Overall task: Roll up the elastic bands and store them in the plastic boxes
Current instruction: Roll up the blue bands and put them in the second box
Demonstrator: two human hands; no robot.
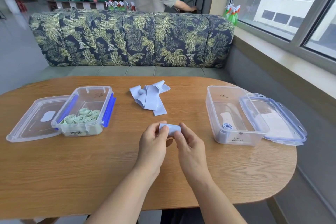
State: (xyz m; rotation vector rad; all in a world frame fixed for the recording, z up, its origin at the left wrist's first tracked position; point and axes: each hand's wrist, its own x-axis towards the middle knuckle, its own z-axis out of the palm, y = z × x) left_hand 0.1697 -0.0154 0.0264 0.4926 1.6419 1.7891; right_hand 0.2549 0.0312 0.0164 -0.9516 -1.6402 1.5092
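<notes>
Left hand, right hand pinch pale-blue rolled elastic band; slackened pinch risks springy roll uncoiling before clear plastic box.

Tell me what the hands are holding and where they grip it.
Both hands hold one rolled light-blue elastic band above the table: the left hand pinches its left end, the right hand its right end.

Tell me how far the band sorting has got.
Done: green rolls sit in the left box; one blue roll lies in the right box. In hand: left hand and right hand grip a rolled blue band. Left: the loose blue bands heaped between the boxes.
</notes>
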